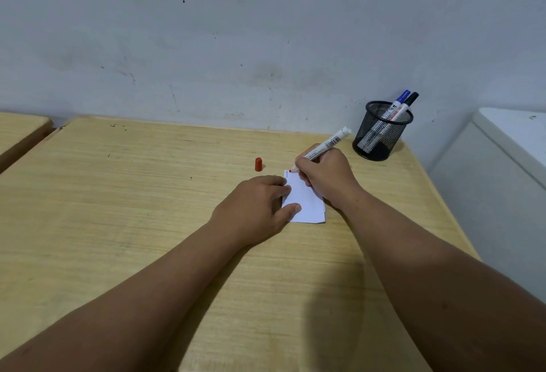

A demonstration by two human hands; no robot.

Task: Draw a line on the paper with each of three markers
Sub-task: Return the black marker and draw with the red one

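The paper [307, 203] is thin, light and slides easily, so the left hand [257, 209] presses flat on its left side while the right hand [328, 176] pinches the red marker [322, 147] low, tip at the paper's far corner.

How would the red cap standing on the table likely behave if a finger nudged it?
The red cap stands upright on its end on the table, apart from the paper, so a nudge near its top would probably tip it. It looks small and hollow, likely very light. Being round and slightly tapered, once down it would probably roll in a curve.
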